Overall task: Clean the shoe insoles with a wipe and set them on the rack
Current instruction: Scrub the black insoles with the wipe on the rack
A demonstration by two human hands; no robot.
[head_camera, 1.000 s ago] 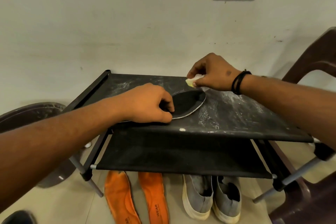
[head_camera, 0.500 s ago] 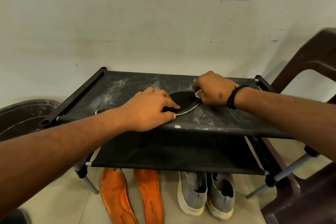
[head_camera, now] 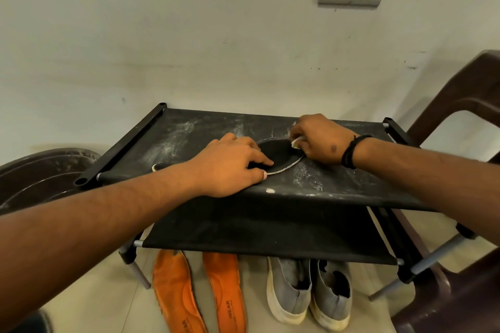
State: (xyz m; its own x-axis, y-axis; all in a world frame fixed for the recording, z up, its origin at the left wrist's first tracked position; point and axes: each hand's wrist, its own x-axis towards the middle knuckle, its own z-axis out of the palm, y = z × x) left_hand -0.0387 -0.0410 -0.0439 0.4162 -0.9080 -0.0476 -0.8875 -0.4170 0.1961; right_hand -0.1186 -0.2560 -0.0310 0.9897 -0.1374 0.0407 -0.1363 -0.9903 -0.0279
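Black insole (head_camera: 276, 153) lies flat on top tier of rack (head_camera: 189, 132), mostly under the hands. L hand (head_camera: 230, 167) pins it w/ fingers straight, pressing down, nothing gripped. R hand (head_camera: 320, 138) has fingers curled, pinching small wipe (head_camera: 295, 143) at insole's far end. Two orange insoles (head_camera: 200, 292) on floor under rack, beside grey shoes (head_camera: 308, 289)

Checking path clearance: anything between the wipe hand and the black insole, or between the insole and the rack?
Nothing visible. The right hand pinches the wipe at the black insole's far edge; the left hand presses the insole flat. It already lies on the rack's top shelf.
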